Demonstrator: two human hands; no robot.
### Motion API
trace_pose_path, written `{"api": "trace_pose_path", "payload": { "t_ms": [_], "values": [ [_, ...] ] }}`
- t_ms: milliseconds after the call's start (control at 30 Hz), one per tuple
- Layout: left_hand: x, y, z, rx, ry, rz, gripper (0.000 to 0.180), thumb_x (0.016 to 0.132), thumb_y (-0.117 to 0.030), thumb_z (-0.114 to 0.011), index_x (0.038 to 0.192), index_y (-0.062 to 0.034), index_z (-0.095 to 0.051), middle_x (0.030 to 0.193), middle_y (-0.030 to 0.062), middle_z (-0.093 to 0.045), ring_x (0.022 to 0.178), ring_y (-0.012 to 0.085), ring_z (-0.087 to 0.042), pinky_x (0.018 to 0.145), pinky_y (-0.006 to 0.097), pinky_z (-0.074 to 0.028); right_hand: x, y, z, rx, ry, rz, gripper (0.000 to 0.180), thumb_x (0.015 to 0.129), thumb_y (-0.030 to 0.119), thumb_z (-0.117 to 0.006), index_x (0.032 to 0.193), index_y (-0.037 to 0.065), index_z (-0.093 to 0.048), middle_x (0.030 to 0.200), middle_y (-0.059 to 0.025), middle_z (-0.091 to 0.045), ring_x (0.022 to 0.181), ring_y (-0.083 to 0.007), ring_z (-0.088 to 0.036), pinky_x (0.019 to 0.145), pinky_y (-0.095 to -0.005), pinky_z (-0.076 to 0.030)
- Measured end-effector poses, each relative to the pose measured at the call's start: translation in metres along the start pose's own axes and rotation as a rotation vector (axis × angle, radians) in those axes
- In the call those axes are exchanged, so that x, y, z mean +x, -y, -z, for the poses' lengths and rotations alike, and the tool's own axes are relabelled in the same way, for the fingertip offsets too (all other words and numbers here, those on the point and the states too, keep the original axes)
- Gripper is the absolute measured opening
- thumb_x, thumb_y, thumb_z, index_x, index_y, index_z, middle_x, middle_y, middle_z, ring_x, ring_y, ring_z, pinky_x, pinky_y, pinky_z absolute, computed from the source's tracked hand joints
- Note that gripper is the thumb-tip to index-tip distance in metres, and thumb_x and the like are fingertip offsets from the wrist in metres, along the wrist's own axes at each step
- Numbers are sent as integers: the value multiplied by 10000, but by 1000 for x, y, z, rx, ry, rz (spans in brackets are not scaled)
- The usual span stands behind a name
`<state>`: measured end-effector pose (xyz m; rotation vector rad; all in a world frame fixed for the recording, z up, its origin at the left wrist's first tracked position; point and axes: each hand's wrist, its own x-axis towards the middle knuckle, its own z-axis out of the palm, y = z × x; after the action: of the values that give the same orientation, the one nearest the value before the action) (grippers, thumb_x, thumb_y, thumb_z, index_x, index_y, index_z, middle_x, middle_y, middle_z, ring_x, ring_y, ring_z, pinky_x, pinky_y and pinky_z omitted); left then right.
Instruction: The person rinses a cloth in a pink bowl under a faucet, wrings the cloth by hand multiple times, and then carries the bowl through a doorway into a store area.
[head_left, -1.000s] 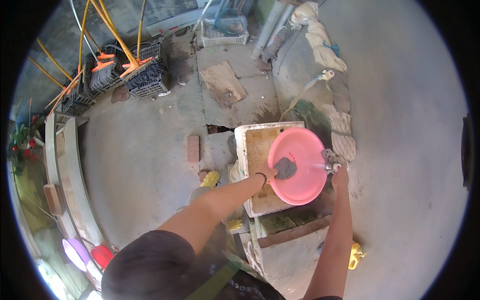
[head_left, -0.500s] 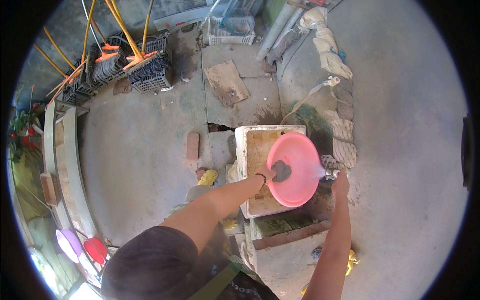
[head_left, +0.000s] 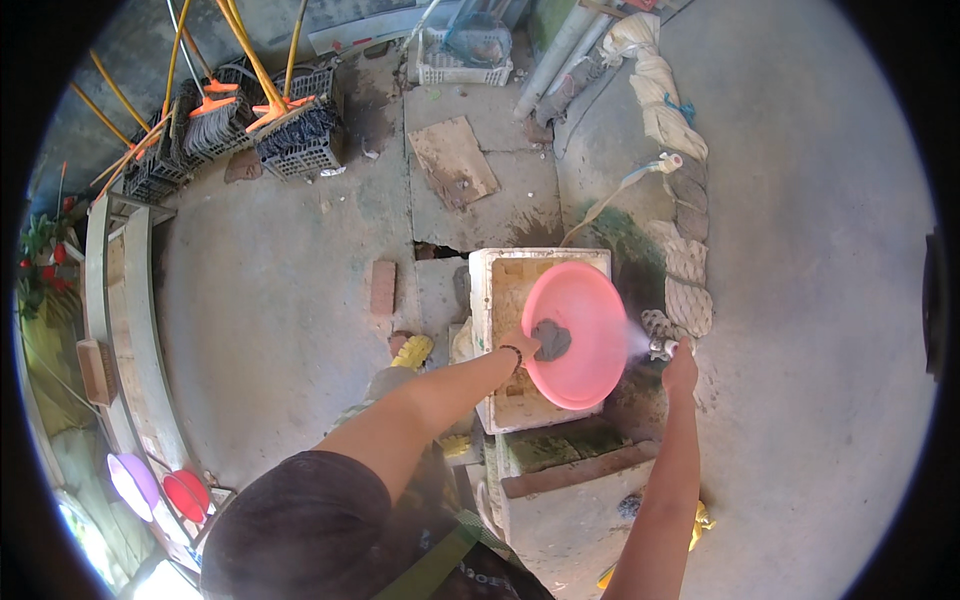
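At the left rim of a pink basin [head_left: 592, 300], my left hand [head_left: 527, 347] is closed with a wet grey cloth [head_left: 553, 342] pressed to the inner wall. The basin is tilted over a dirty white foam box [head_left: 483, 290], its open side facing up. My right hand [head_left: 681, 371] is closed around a tap [head_left: 664, 347] just right of the basin. Water sprays left from the tap to the basin's right edge. The exact grip of the right fingers is partly hidden.
A wrapped pipe [head_left: 686, 240] with a second tap [head_left: 668, 163] runs beyond the box. Mops [head_left: 285, 110] stand in black crates at the far left. A brick [head_left: 383, 288] and a flat board [head_left: 453, 160] lie on the floor. A concrete block [head_left: 570, 500] is nearer me.
My left hand has shifted the basin and cloth slightly left, away from the tap. The right hand stays at the tap, and water still sprays.
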<state>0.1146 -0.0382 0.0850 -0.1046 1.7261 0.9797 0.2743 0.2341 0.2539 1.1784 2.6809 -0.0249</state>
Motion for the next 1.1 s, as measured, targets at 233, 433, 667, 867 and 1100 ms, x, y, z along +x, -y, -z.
{"api": "trace_pose_path", "payload": {
  "t_ms": [233,433,667,867,1100],
  "values": [
    [-4,-1,-1,137,-55,-96,462,693,-207,-655,1118,-34,-604,914,168,-673,779,281,-678,670,388,-548,-9,-30,-27,-34,6,-48,576,770,-21,-528,1331,57,-425,1077,-177,-628,984,-358,-601,826,-429,-479],
    [32,23,-2,-101,12,-64,440,704,-91,-615,1137,-16,-581,926,173,-660,723,260,-676,570,365,-577,7,-5,-10,-48,-38,4,363,757,-3,-561,1102,53,-466,999,-186,-628,933,-364,-609,763,-462,-487],
    [-6,6,5,-226,57,-91,448,710,-46,-596,1155,-14,-552,919,164,-647,717,281,-676,549,380,-591,-3,-4,-6,-56,-3,-62,319,759,-39,-551,1036,54,-422,986,-174,-618,946,-367,-605,762,-461,-494],
    [-20,-3,7,-238,79,-100,439,710,-35,-601,1146,-7,-565,899,158,-650,693,254,-670,522,360,-577,0,1,-3,-85,31,-56,337,766,-19,-556,1067,61,-426,999,-158,-621,968,-356,-599,770,-453,-497],
    [4,23,-12,-162,155,-107,433,681,-81,-651,1105,-4,-606,797,138,-669,634,232,-666,518,355,-564,-6,-14,-14,4,-65,-14,367,762,1,-565,1111,73,-479,967,-163,-641,912,-363,-619,745,-466,-481]
  ]
}}
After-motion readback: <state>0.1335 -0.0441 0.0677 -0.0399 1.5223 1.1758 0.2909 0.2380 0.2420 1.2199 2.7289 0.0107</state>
